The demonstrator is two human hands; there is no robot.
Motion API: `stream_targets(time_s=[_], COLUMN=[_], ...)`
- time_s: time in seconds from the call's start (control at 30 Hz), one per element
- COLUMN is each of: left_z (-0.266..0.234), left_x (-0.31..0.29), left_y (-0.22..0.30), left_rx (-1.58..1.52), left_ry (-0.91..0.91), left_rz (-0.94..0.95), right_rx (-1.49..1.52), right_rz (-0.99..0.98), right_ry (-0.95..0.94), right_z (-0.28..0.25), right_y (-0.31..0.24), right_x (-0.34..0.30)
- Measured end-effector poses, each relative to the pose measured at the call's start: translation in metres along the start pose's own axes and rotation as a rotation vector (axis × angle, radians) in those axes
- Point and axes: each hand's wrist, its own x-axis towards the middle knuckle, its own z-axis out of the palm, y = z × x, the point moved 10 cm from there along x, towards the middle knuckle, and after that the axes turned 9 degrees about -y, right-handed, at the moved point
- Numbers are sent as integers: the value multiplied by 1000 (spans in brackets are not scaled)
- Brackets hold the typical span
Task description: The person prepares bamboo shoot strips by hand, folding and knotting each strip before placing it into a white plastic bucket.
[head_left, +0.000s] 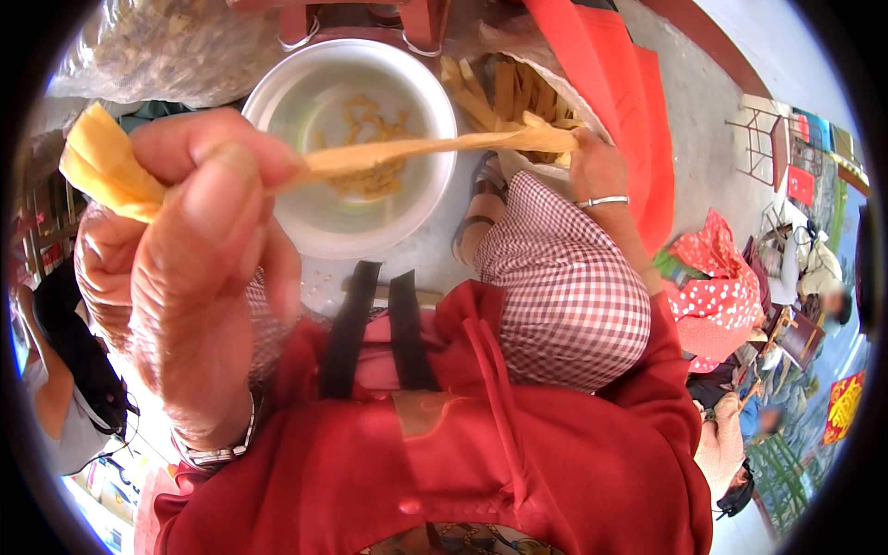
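The yellowish strip (416,148) is stretched between your two hands, in the air, and in this view it crosses over the white basin (433,180). Your left hand (199,222), close to the camera, pinches it between thumb and fingers, and a wide, folded end sticks out beyond the grip. Your right hand (597,166), farther away, grasps the other end; its exact finger placing is too small to tell. The strip looks nearly straight and narrow in the middle, so I judge that an even, gentle pull suits it better than a sudden one, because this thin part could tear. It would also help if both hands pinch the full width, so that the edges do not slip or twist. What the strip is made of, I cannot tell. In the basin lie small yellowish pieces (370,180). Just beside your right hand stands an open sack (504,39) with more strips (518,88) inside, and a bulging plastic bag (166,55) is at the upper left.
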Motion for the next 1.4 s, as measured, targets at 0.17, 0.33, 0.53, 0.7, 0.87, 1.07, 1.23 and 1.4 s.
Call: stream_targets(time_s=[0.17,0.33,0.53,0.7,0.87,1.07,1.23,1.4], left_z=[10,3,6,20,26,30,32,31], left_x=[5,7,3,-2,-5,-6,-7,-9], left_y=[-34,-51,-57,-61,-60,-51,-53,-55], left_rx=[-20,-50,-54,9,-4,-16,121,128], left_ry=[31,32,5,-87,-103,-155,-207,-186], left_rz=[-97,-173,-199,-261,-198,-149,-89,-101], right_rx=[197,175,-177,-665,-600,-513,-516,-532], right_rz=[-398,42,152,-76,-106,-40,-15,-19], right_ry=[86,-209,-394,-420,-434,-502,-540,-568], right_z=[28,65,82,114,101,76,74,77], right_y=[-37,-1,25,25,17,33,36,36], right_x=[11,38,34,46,49,34,45,52])
